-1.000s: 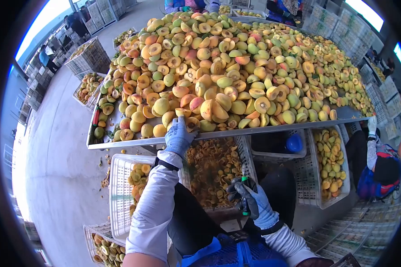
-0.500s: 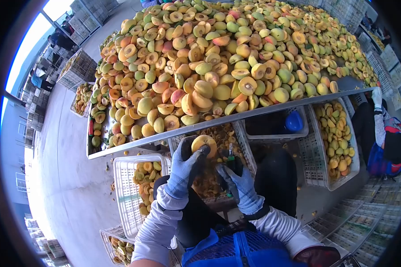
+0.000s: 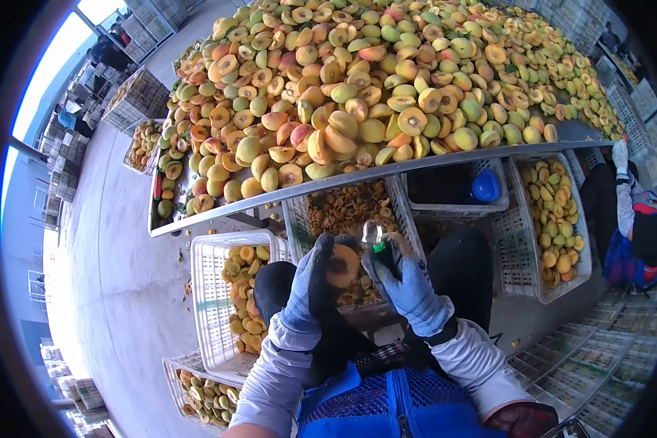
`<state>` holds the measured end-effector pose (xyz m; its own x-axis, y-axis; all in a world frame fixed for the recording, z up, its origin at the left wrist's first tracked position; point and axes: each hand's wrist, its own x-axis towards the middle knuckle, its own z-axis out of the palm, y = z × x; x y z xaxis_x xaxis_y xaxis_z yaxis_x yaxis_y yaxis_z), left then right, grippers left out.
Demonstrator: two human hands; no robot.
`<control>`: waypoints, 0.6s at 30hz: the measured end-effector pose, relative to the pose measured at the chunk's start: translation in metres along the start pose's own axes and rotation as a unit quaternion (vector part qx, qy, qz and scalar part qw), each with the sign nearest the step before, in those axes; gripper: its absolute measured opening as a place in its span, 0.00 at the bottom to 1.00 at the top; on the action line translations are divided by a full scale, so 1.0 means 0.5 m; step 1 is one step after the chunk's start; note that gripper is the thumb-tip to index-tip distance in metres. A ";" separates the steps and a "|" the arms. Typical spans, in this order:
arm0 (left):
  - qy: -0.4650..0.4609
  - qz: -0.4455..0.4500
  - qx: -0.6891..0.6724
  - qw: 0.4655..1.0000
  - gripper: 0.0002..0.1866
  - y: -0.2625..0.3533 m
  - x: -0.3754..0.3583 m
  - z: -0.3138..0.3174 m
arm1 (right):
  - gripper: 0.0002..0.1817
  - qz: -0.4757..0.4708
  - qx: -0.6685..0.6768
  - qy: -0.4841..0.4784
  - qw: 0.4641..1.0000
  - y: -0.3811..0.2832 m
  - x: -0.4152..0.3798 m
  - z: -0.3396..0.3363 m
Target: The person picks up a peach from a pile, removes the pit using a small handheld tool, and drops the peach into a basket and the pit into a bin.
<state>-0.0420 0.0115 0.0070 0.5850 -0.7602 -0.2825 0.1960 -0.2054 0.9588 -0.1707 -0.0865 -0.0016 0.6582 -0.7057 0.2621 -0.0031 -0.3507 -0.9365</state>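
Note:
My left hand (image 3: 308, 286), in a blue-grey glove with dark palm, is closed round a halved peach (image 3: 343, 266). The cut face of that half, with its brown centre, shows to the right of my fingers. Beside it, my right hand (image 3: 410, 289) in a matching glove grips a pitting tool with a green handle. The tool's shiny metal loop (image 3: 372, 233) points up above my fingers, apart from the peach. Below both hands a crate of peach scraps (image 3: 361, 208) stands between my knees.
A metal-edged table (image 3: 416, 164) ahead bears a large heap of halved peaches (image 3: 328, 95). At my left stands a white crate (image 3: 210, 306) of peach halves; another crate (image 3: 515, 233) is at right. A blue bowl (image 3: 485, 186) lies in a crate under the table. A co-worker (image 3: 639, 226) sits at far right.
My left hand has turned and lowered the peach half, so its cut face shows. The right hand has risen slightly, with the tool's metal loop now upright. The view has shifted a little.

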 end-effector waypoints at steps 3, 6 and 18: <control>0.022 0.036 -0.051 0.998 0.23 -0.053 -0.008 0.011 | 0.10 0.001 -0.073 -0.045 0.996 0.004 -0.047 0.009; 0.023 0.090 -0.056 0.994 0.23 -0.105 -0.016 0.017 | 0.14 0.017 -0.222 -0.125 0.967 -0.019 -0.076 0.018; 0.085 0.091 -0.017 0.992 0.16 -0.048 -0.079 0.044 | 0.14 -0.029 -0.112 -0.090 0.989 0.005 -0.134 0.039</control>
<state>-0.0871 0.0327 -0.0041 0.7374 -0.6668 -0.1076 0.0987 -0.0512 0.9938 -0.2001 -0.0281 -0.0260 0.7853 -0.5667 0.2493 -0.1146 -0.5288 -0.8410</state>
